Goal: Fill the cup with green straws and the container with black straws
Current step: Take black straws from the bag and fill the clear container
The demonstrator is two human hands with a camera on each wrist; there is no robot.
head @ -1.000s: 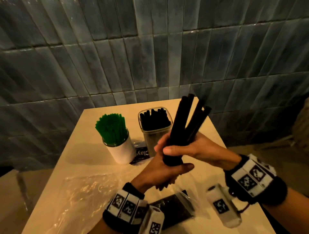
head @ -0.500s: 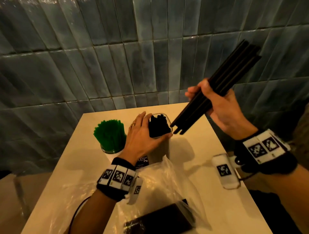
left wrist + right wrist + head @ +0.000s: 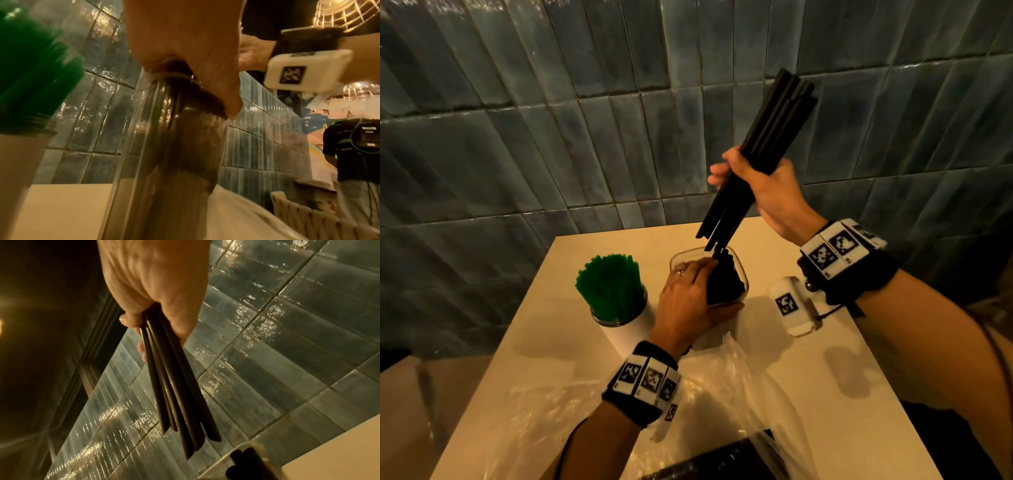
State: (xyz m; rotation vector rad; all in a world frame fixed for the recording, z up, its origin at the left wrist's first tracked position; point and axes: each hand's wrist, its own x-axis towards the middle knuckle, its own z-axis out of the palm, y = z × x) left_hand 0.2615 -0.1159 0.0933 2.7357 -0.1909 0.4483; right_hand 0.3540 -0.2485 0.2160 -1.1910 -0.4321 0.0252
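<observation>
A white cup (image 3: 627, 334) packed with green straws (image 3: 608, 286) stands on the pale table (image 3: 571, 342). Right of it is a clear container (image 3: 741, 274) holding black straws (image 3: 724, 286). My left hand (image 3: 697, 294) grips the container's top, fingers over the rim against those straws; in the left wrist view the left hand (image 3: 185, 48) wraps the container (image 3: 174, 162). My right hand (image 3: 748, 181) holds a bundle of black straws (image 3: 767, 144) tilted, its lower ends just above the container's opening. The right wrist view shows the bundle (image 3: 174, 386) over the container rim (image 3: 242, 451).
A crumpled clear plastic bag (image 3: 726, 394) lies on the near part of the table, with a dark packet (image 3: 705, 469) under it. A tiled wall (image 3: 585, 137) closes the far side. In the left wrist view a person (image 3: 353, 154) stands beyond a white chair (image 3: 308, 219).
My right hand has swung the black bundle down and more upright, bringing its lower ends over the container. My left hand has closed further over the container's top.
</observation>
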